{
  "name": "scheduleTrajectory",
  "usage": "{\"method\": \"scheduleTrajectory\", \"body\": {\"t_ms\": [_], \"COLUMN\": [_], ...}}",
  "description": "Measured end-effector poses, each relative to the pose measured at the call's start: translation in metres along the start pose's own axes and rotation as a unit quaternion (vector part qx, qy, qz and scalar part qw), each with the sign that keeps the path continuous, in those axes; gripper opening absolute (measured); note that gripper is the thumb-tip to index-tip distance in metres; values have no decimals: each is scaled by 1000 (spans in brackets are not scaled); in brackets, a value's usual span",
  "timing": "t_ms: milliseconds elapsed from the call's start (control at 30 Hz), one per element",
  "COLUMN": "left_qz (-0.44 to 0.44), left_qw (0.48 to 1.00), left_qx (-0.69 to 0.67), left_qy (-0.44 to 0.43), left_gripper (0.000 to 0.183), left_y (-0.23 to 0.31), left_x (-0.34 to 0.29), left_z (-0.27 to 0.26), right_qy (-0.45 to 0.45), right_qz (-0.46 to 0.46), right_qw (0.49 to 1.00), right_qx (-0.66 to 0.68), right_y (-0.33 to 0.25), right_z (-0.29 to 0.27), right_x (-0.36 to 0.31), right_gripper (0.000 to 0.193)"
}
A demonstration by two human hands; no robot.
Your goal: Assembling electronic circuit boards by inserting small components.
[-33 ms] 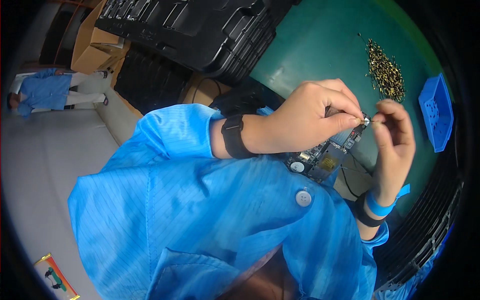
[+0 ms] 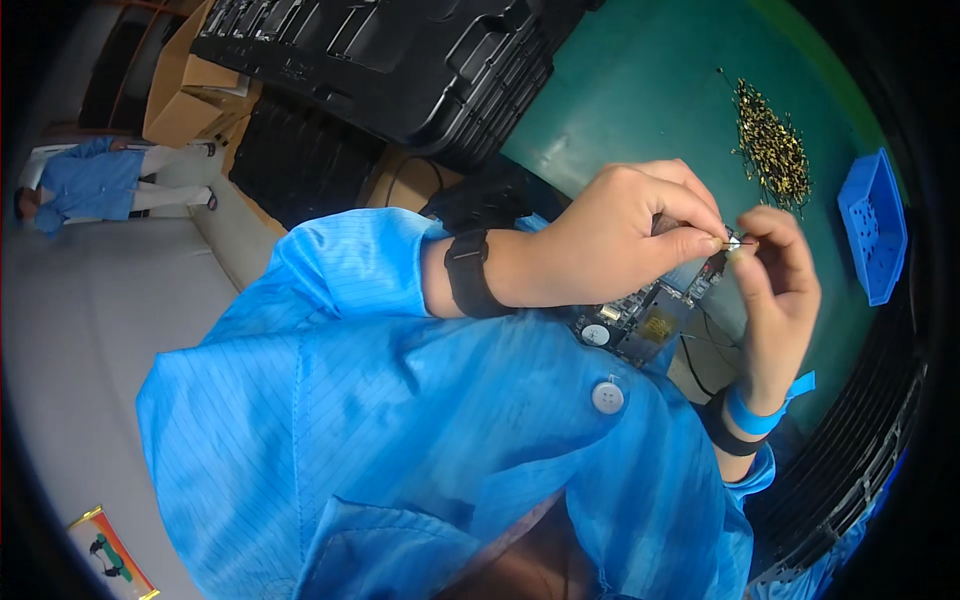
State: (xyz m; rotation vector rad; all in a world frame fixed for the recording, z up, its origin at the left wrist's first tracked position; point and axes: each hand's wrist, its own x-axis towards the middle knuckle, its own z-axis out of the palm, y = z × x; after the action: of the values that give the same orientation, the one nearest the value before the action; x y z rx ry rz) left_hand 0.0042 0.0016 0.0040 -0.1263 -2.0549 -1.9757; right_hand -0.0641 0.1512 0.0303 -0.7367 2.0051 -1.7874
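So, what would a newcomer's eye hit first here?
Probably the blue coat, filling the lower middle. Then, right of centre, the left hand pinching a thin part, with the right hand at its other end. Then the gold-and-black heap on the green table, upper right, beside a blue tray.

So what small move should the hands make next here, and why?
Probably hold the left hand steady and gently close the right hand on the far end of the thin piece. The left fingertips pinch one end, and the right thumb and forefinger sit close around the other, near the circuit board; whether they already grip is too small to tell.
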Motion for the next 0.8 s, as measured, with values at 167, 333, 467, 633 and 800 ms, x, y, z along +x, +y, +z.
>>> {"method": "scheduleTrajectory", "body": {"t_ms": [167,333,467,633,800], "left_qz": [4,35,-73,-66,-80], "left_qw": [1000,997,989,997,996], "left_qx": [13,49,-123,31,-1], "left_qy": [-28,-38,-20,-32,-29], "left_gripper": [10,18,42,49,41], "left_y": [-1,-1,6,5,7], "left_x": [1,1,-2,0,2], "left_z": [1,-2,5,1,1], "right_qy": [-12,-1,33,11,8], "right_qz": [-58,-54,-16,-18,-50], "right_qw": [998,998,999,1000,999], "right_qx": [3,-19,22,21,-10], "right_y": [6,8,9,9,7], "right_z": [3,-2,-7,-5,-2], "right_x": [0,1,2,0,-2], "right_gripper": [4,4,7,7,4]}}
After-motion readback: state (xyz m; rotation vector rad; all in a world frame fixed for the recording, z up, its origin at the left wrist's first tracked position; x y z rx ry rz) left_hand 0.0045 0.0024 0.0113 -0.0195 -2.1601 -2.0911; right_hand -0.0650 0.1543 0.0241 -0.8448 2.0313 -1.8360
